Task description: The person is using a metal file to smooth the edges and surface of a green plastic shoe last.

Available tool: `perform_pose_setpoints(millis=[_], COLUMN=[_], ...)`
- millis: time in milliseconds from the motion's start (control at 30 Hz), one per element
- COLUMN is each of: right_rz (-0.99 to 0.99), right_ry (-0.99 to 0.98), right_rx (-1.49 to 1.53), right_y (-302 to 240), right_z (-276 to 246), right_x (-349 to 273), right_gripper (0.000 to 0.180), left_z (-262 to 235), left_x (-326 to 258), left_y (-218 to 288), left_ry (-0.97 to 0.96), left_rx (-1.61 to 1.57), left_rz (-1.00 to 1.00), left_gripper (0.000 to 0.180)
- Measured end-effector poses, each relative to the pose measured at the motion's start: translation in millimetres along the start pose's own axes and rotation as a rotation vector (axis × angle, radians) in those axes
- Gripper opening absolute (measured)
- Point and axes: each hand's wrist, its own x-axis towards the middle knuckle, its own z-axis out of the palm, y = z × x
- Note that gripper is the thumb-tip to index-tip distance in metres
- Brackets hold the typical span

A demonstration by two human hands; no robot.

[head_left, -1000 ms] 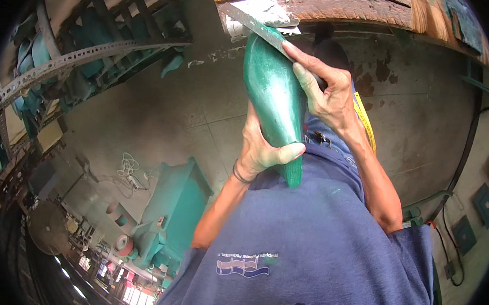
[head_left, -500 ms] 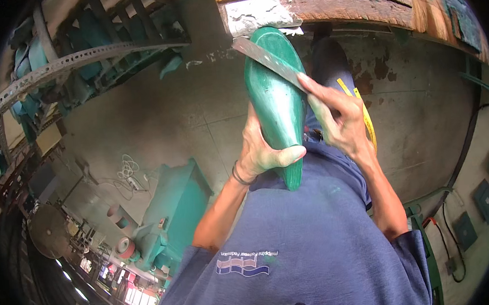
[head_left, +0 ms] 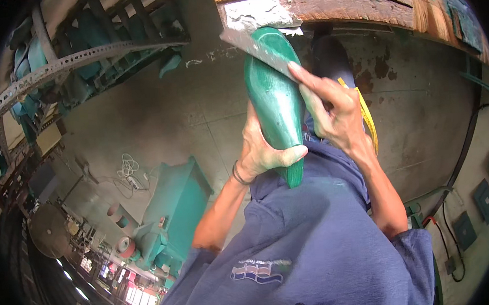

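Observation:
A smooth green shoe last [head_left: 278, 107] lies between my body and the bench, its wide end up against a white wrapped pad [head_left: 257, 14]. Its narrow end reaches my blue shirt. My left hand [head_left: 260, 151] grips the last low on its left side, thumb across the top and the other fingers mostly hidden underneath. A long flat metal file [head_left: 257, 50] lies slantwise across the wide part, dusted with pale specks. My right hand [head_left: 336, 103] holds its lower right end, index finger stretched along it. The file's handle end is hidden in that hand.
A worn wooden bench [head_left: 347, 5] borders the far side. Metal racks [head_left: 79, 61] with green lasts stand at the far left. A green machine [head_left: 174, 203] is at my left, near a tangled white cable [head_left: 127, 167]. A yellow tape measure [head_left: 366, 115] hangs by my right hand.
The file and my right hand have slid a little up and to the left across the last. My left hand and the last have hardly moved. The shirt has shifted slightly.

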Motion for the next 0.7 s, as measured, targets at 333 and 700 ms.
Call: perform_pose_setpoints(millis=[333, 700], right_rz=[-0.024, 0.183], right_ry=[0.104, 0.024], right_rx=[0.136, 0.348], right_y=[6.7, -1.9], right_z=[18.9, 9.5], right_x=[-5.6, -16.9], right_gripper=[0.047, 0.037], left_z=[2.7, 0.8], left_x=[-2.3, -2.1], left_y=[2.0, 2.7], left_ry=[0.036, -0.022], left_rx=[0.003, -0.158], left_rz=[-0.039, -0.08], left_gripper=[0.123, 0.117])
